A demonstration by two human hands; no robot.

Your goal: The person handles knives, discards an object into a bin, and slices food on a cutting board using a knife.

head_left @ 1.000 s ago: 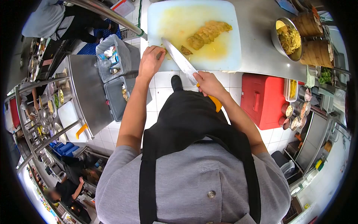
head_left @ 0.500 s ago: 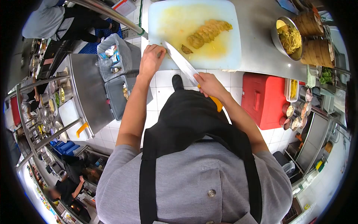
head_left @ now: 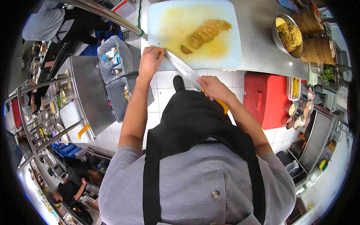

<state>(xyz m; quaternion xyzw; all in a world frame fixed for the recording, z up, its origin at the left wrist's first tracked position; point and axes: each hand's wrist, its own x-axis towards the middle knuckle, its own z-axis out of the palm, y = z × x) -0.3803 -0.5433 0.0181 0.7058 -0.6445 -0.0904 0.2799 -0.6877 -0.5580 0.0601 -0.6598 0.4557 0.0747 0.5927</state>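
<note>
A large knife (head_left: 182, 67) with an orange handle is gripped in my right hand (head_left: 215, 88), its blade slanting up and left across the near edge of the white cutting board (head_left: 229, 62). My left hand (head_left: 150, 60) is at the board's near left corner, fingers pinched together beside the blade tip; whatever they may hold is too small to make out. Sliced yellow-brown food (head_left: 208, 33) lies in an overlapping row on the board, and a small separate piece (head_left: 185, 49) sits to its lower left. Yellow liquid stains the board.
On the steel counter (head_left: 262, 45), a metal bowl (head_left: 277, 39) of yellow shreds stands beside bamboo steamers (head_left: 318, 51). A red box (head_left: 262, 101) is below right. Left are a lined bin (head_left: 112, 60) and a steel table (head_left: 92, 93). Other people stand at the far left.
The knife has moved slightly down and right, its blade tip now lower, close to my left fingers. My right hand has shifted a little down and right with it.
</note>
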